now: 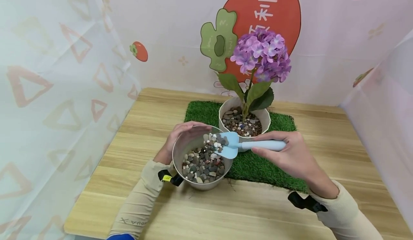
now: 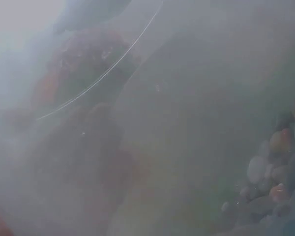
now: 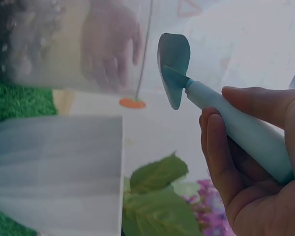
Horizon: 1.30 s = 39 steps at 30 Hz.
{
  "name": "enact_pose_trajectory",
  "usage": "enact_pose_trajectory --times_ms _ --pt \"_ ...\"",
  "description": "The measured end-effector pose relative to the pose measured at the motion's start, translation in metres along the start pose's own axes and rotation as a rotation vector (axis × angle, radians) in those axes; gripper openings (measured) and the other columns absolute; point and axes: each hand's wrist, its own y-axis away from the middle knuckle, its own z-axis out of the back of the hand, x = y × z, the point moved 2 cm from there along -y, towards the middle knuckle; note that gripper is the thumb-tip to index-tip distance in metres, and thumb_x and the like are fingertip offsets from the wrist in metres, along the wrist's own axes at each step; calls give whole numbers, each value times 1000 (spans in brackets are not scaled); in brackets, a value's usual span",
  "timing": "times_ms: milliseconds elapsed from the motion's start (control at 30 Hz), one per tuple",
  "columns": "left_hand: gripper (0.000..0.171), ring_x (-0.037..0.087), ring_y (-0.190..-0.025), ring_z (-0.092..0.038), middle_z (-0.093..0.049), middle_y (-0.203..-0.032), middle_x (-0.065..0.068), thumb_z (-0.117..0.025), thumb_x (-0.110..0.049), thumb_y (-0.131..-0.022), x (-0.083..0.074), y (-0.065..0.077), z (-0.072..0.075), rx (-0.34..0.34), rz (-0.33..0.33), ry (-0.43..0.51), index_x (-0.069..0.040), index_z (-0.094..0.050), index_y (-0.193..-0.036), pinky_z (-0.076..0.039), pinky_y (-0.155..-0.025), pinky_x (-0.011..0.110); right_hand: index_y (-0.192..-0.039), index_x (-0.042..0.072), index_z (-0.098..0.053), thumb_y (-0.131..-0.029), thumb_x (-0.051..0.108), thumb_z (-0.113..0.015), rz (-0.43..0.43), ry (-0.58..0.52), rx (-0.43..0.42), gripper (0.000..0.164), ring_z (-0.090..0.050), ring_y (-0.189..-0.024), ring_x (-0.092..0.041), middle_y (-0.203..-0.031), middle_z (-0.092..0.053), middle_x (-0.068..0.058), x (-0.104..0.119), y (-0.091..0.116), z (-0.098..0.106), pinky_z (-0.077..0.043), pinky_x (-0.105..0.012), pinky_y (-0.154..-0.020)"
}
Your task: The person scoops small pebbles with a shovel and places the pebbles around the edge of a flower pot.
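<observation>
Right hand (image 1: pixel 292 154): fingers and thumb closed round the handle of a pale-blue hand shovel (image 1: pixel 261 145), my thumb along one side of it and the fingertips on the other, as the right wrist view shows. The blade reaches left over the right rim of a translucent bucket (image 1: pixel 203 186); whether it touches that rim I cannot tell. Small mixed stones (image 1: pixel 215 142), white, grey and brown, show at the blade's far end, above the bucket's mouth. Left hand (image 1: pixel 174 136): curved round the bucket's left and far side, holding it from outside; thumb position cannot be told. The bucket stands upright on a wooden table (image 1: pixel 113 189), with a layer of pebbles (image 1: pixel 203 166) across its bottom. Left wrist view is hazy, pebbles discernible only at its lower right. Just beyond the bucket and to its right, a white pot (image 3: pixel 59 169) stands on a green turf mat (image 1: pixel 258 168), containing pebbles and brown granules around the stem of a purple flower (image 1: pixel 262 57) with broad green leaves. Both my sleeves are beige, a black band at each wrist. Behind the table, a pale backdrop (image 1: pixel 171 28) bears strawberry prints.
</observation>
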Motion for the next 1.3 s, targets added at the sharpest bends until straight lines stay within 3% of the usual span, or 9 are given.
enact_pose_trajectory --times_ms 133,300,533,733,900,1033,1300 --pt "46 38 -130 -51 -58 -134 22 -21 -15 -104 -2 0 3 9 -18 -7 8 -50 -132 -31 -117 53 -95 21 -76 -75 16 -83 -4 -11 -46 22 -39 -38 -4 -62 -65 5 0 0 13 -34 -21 -33" --pt "47 41 -129 -51 -57 -134 25 -21 -13 -103 -3 0 6 36 -52 -11 12 -48 -131 -34 -117 49 -91 17 -76 -72 10 -84 -44 56 -142 21 -44 -38 -4 -59 -66 6 0 -1 29 -35 -21 -32" --pt "48 40 -130 -51 -56 -135 26 -20 -14 -103 -5 0 5 43 -49 0 12 -47 -132 -33 -117 50 -92 23 -77 -73 19 -85 -79 117 -229 20 -47 -39 -7 -66 -70 12 -19 -8 43 -36 -22 -34" --pt "48 40 -131 -50 -55 -135 27 -20 -15 -104 -4 2 4 31 -27 12 12 -48 -131 -32 -118 52 -91 28 -76 -76 38 -81 -160 167 -177 19 -46 -40 -12 -65 -68 2 -35 -18 41 -37 -25 -35" --pt "48 38 -131 -51 -57 -135 23 -20 -16 -104 -2 3 3 30 -13 31 8 -49 -132 -32 -117 52 -92 22 -76 -77 42 -79 -199 205 -103 25 -42 -37 -10 -60 -67 -5 -49 -32 32 -36 -26 -33" --pt "48 40 -132 -49 -56 -136 24 -20 -17 -104 0 3 2 43 -17 37 8 -48 -133 -31 -117 54 -94 17 -77 -79 40 -78 -170 258 -52 28 -37 -32 -7 -56 -64 -6 -53 -44 24 -32 -24 -30" --pt "49 42 -132 -48 -54 -137 26 -19 -18 -105 1 2 -1 38 -21 36 10 -48 -133 -29 -118 55 -92 15 -77 -80 30 -77 -90 337 -23 20 -40 -33 -7 -68 -71 -4 -46 -62 16 -32 -22 -30"
